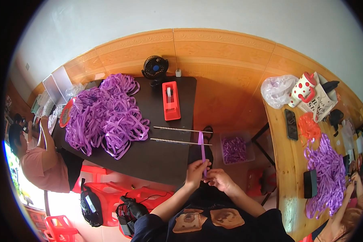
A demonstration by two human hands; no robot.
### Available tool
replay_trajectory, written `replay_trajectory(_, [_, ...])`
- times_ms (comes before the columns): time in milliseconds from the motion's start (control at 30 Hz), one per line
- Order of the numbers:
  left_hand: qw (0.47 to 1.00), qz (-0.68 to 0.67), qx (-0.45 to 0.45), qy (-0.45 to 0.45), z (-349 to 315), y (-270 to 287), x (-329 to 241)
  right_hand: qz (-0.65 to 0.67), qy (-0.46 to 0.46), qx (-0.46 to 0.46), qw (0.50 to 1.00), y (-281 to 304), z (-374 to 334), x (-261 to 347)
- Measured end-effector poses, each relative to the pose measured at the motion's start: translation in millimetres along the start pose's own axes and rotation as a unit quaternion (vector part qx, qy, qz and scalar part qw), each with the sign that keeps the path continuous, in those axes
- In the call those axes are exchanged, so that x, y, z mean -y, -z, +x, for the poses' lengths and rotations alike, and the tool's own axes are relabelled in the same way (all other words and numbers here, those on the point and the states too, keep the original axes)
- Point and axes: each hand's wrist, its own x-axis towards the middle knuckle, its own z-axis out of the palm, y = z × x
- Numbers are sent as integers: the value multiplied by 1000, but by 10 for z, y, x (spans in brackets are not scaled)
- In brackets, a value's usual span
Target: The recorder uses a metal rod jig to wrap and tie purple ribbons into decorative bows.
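Dark desk lies ahead-left of the left hand, whose fingers pinch a purple ribbon running forward to slender rods; right hand's grip unclear. Probably light, limp, slippery: best pinched flat.

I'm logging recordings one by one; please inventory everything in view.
dark table: 1, blackish, left
wooden table: 1, yellowish, right
thin rods: 2, silvery, overhanging dark table
ribbon strip: 1, purple, at rods
ribbon piles: 2, purple, both tables
tape dispenser: 1, red, dark table
fan: 1, black, dark table
bin: 1, clear, floor, with purple pieces
phone: 1, dark, wooden table
tumbler: 1, white and red, wooden table
tote bag: 1, cream, beside tumbler
plastic bags: several, whitish, orange, wooden table
plastic seats: several, red, lower left
fabric bags: 2, black, beside seats
other people: 2+, one pink shirt, both sides
left hand: 1, bare, holding strip
right hand: 1, bare, at strip
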Motion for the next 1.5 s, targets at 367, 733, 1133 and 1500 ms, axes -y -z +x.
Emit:
replay_trajectory(367, [997, -41, -53, 32, -311, 41, -14, 29, -58, 133, 989, -1, 95, -33])
replay_trajectory(733, [999, -17, -33, -32, -323, 237, 115, -216, 52, 58, 973, -162, -63, 81])
replay_trajectory(1133, [998, 21, -50, 17, -599, 230, -50, -642, 707, -103, 277, -483, 20, 490])
replay_trajectory(1500, [994, -45, -17, -95, -749, 224, -113, -642, 738, -73, 196, -688, -128, 656])
